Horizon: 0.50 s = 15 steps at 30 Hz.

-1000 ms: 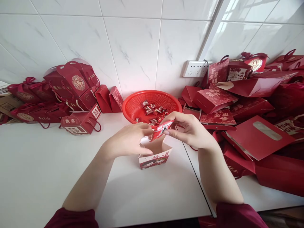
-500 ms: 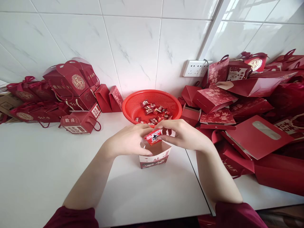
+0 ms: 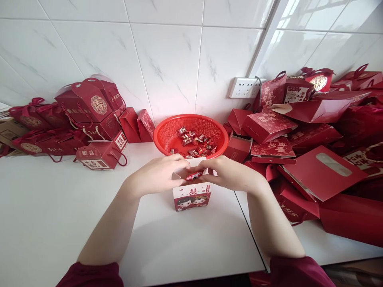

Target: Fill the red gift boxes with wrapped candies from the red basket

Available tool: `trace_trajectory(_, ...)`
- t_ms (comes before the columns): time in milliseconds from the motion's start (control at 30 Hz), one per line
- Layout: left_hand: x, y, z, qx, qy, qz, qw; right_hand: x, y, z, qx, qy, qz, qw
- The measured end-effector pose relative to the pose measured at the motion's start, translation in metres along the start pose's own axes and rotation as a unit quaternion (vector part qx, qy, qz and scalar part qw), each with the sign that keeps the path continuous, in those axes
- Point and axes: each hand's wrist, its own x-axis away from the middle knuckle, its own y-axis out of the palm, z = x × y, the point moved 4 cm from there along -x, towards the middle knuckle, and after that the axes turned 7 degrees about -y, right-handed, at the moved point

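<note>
A small open-topped gift box (image 3: 191,198), white above and red below with two cartoon faces, stands upright on the white table. Inside its mouth lies a red wrapped snack packet (image 3: 194,175), only its top showing. My left hand (image 3: 158,173) grips the box's left rim, thumb in front and fingers behind. On the opposite side my right hand (image 3: 229,173) pinches the right rim with curled fingers. Just behind the box sits a red perforated basket (image 3: 161,137) holding several wrapped candies (image 3: 188,137).
A heap of red gift boxes (image 3: 326,171) covers the right side of the table (image 3: 191,247). Stacked handled boxes (image 3: 89,103) stand at the left back. Behind is a tiled wall (image 3: 167,59) with a power strip (image 3: 243,87).
The red packet has gone down from between my hands into the box. Both hands now hold the box's rim, and its front panel stands more upright.
</note>
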Motion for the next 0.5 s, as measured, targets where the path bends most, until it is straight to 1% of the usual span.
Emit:
trace_trajectory(100,0.0013,-0.0027,-0.0038,-0.04,-0.03,0.049,0.998,0.0033,0.001,0.0031,0.06,0.049,-0.003,0.997)
trace_trajectory(167,0.0019,-0.0042,-0.0057,-0.067,-0.058,0.067,0.994,0.0057,0.0013,0.0039,0.098,0.078,-0.008,0.992)
trace_trajectory(233,0.0023,-0.0044,-0.006,-0.08,-0.074,0.061,0.992,0.0074,0.0011,0.0031,0.119,0.092,-0.015,0.989)
trace_trajectory(300,0.0025,-0.0043,-0.0051,-0.085,-0.074,0.053,0.992,0.0083,0.0005,0.0019,0.123,0.099,-0.023,0.987)
trace_trajectory(400,0.0016,-0.0037,-0.0026,-0.095,-0.037,0.058,0.993,0.0078,-0.0007,0.0,0.113,0.091,-0.033,0.989)
trace_trajectory(500,-0.0022,-0.0005,-0.0011,-0.09,0.037,0.059,0.993,0.0058,-0.0033,-0.0023,0.088,0.061,-0.031,0.994)
